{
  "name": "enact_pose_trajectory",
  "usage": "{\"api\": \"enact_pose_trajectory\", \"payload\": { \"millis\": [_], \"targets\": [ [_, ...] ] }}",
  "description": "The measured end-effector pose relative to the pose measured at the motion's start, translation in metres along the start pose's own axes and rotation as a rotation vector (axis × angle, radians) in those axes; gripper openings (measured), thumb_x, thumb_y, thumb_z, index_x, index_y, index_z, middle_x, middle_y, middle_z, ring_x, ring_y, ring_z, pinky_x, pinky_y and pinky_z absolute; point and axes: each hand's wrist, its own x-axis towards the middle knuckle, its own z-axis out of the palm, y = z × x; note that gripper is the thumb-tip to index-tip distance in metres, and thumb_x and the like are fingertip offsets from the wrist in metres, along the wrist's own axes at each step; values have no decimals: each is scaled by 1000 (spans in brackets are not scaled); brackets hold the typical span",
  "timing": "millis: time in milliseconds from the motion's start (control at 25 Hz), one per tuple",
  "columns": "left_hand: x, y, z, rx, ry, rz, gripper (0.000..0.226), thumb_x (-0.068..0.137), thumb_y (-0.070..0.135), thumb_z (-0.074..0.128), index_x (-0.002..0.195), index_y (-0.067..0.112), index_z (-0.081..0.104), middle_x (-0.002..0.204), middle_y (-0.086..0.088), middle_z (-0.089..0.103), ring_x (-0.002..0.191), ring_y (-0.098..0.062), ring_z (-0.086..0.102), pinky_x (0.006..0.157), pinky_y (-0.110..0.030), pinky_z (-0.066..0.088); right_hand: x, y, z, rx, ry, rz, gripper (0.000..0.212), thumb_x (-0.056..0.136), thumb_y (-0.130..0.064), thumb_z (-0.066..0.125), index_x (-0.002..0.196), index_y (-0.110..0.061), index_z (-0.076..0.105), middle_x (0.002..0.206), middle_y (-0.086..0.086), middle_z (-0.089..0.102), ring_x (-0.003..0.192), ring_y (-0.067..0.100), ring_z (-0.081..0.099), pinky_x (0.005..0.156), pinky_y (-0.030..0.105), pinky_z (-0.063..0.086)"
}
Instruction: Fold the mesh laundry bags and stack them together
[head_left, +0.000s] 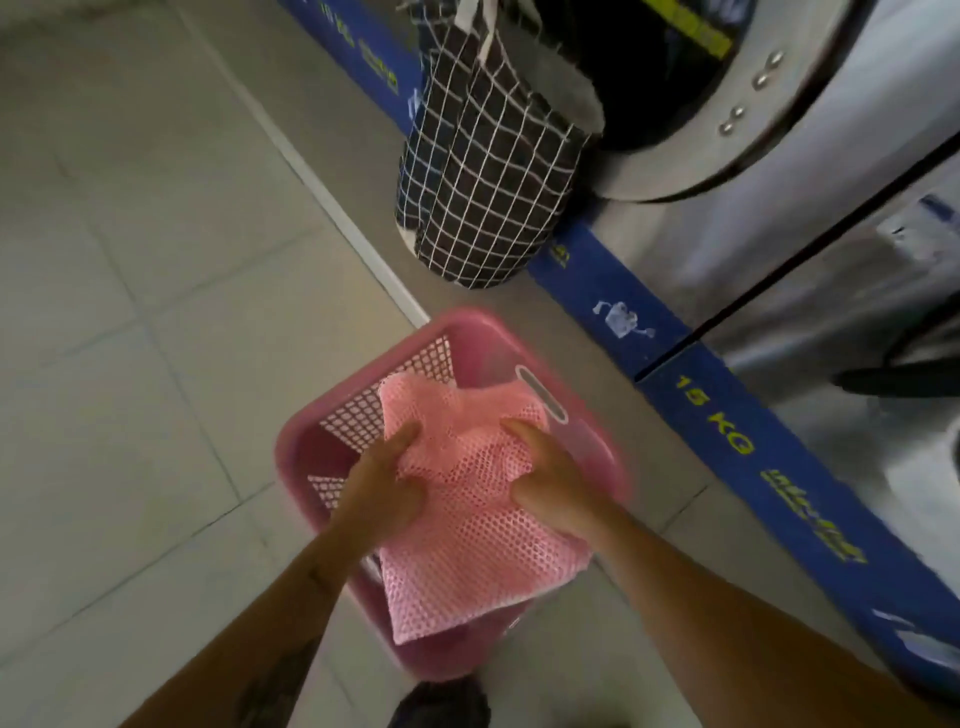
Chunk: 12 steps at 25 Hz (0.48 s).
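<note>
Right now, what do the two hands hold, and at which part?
Both hold the pink mesh bag over the pink basket: left hand and right hand pinch its bunched upper part.

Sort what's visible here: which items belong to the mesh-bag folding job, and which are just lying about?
Job:
pink mesh bag, gripped by left hand and right hand
pink basket under it

Lying about:
checked bag hanging at the washer
blue panel
floor tiles
</note>
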Motion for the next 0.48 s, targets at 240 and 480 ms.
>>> {"api": "enact_pose_trajectory", "payload": {
  "millis": [240,480],
  "targets": [
    [80,-106,40,-207,-62,-117,66,85,4,64,142,32,44,139,5,45,92,-3,59,53,-6,48,118,52,67,-94,-10,34,87,75,10,50,147,-36,32,133,9,52,71,15,65,47,29,48],
    [119,-151,59,-34,-102,-197,57,79,7,64,133,23,54,140,-5,52,114,-19,58,61,-12,44,163,96,71,-518,-4,66,86,72,-24,64,148,-35,26,150,16,34,116,31,58,78,36,56]
  ]
}}
